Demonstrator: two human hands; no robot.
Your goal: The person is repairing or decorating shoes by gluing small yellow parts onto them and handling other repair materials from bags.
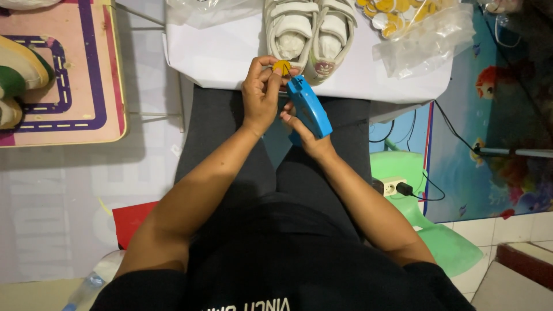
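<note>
A pale tiled floor is seen below a white table [230, 63], with a colourful fish-patterned sheet at the right side. A small round yellow tag [281, 67] is pinched in the grip of the left hand [262, 95], fingers closed on it, right at the table's near edge. Just right of that grip, a bright blue plastic tagging gun [310, 107] is held in the right hand [308, 138], whose fingers are wrapped shut around its handle; the gun's tip is set against the tag. Directly beyond the two grips, one pair of white strapped shoes [308, 31], stuffed with paper, is placed on the table. Further right of the grips, a clear plastic bag [415, 34] is laid, filled with many more yellow and white tags; their number cannot be counted. A second clear bag [201, 11] is seen beyond the left grip, its contents unclear.
</note>
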